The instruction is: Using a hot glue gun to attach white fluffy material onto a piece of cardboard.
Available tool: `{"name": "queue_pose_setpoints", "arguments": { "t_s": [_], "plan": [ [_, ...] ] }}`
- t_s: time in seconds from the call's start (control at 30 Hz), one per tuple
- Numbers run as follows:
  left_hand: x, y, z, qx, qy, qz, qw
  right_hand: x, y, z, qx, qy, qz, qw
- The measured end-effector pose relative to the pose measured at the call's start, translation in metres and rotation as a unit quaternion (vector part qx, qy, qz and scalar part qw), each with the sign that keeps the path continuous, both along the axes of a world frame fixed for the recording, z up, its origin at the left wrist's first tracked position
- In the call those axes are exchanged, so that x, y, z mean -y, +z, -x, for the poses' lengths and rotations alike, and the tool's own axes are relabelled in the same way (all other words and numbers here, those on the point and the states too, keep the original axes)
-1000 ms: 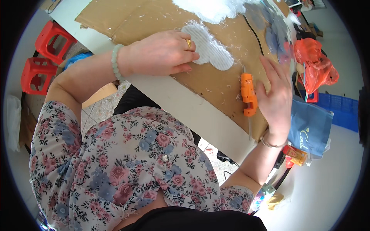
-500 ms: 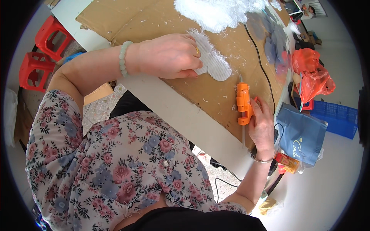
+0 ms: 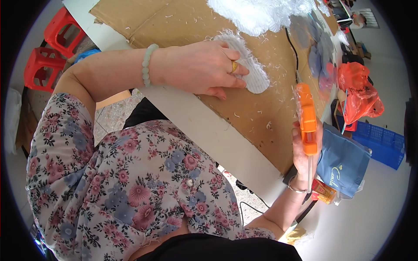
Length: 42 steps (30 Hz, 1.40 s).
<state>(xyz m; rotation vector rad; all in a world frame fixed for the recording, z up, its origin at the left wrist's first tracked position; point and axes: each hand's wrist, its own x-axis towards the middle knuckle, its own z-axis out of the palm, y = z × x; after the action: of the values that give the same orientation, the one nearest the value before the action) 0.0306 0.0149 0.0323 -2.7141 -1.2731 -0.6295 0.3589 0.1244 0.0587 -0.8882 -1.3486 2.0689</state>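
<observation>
My left hand (image 3: 202,65) lies over a white, sole-shaped ribbed fabric piece (image 3: 257,81) with fluffy edges, its fingers spread across the surface. The piece rests flat on a brown cardboard sheet (image 3: 244,117). In my right hand (image 3: 300,161) is an orange glue gun (image 3: 308,117), held above the cardboard's right edge with its nozzle toward the far side. A translucent glue stick (image 3: 310,169) sticks out of the gun's rear. The gun hides most of my right fingers.
White fluffy material (image 3: 257,15) heaps at the far side, beside grey sole-shaped pieces (image 3: 320,56). A black cord (image 3: 292,48) crosses the cardboard. On the right are a red plastic bag (image 3: 359,93), a blue bag (image 3: 344,161) and a blue crate (image 3: 381,143). Red stools (image 3: 43,69) stand left.
My right hand has lifted the glue gun off the cardboard and shifted it right. My left hand has moved slightly right, and its fingers have spread on the white piece.
</observation>
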Motion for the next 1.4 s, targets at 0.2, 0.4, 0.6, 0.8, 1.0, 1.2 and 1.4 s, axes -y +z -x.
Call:
{"name": "queue_pose_setpoints", "arguments": {
  "t_s": [0.2,0.4,0.6,0.8,1.0,1.2,1.4],
  "plan": [
    [0.001,-0.001,0.000,-0.025,-0.001,-0.001,1.000,-0.002,-0.017,0.069,0.283,-0.079,-0.570,0.767],
    [0.000,-0.004,0.001,-0.033,0.001,-0.010,0.999,-0.014,-0.033,0.105,0.303,-0.076,-0.636,0.706],
    [-0.001,-0.008,0.000,0.009,-0.013,-0.011,1.000,-0.015,-0.039,0.108,0.334,-0.063,-0.650,0.680],
    [-0.003,-0.007,0.000,-0.004,-0.007,-0.013,1.000,-0.018,-0.045,0.105,0.337,-0.074,-0.661,0.667],
    [-0.005,-0.010,0.000,0.027,-0.023,-0.005,0.999,-0.020,-0.038,0.089,0.327,-0.105,-0.626,0.701],
    [-0.004,-0.010,0.001,0.026,-0.022,-0.013,0.999,-0.002,-0.005,0.039,0.229,-0.042,-0.395,0.889],
    [-0.005,-0.009,0.001,0.004,-0.011,-0.007,1.000,0.004,0.005,0.016,0.266,0.035,-0.374,0.888]
  ]
}}
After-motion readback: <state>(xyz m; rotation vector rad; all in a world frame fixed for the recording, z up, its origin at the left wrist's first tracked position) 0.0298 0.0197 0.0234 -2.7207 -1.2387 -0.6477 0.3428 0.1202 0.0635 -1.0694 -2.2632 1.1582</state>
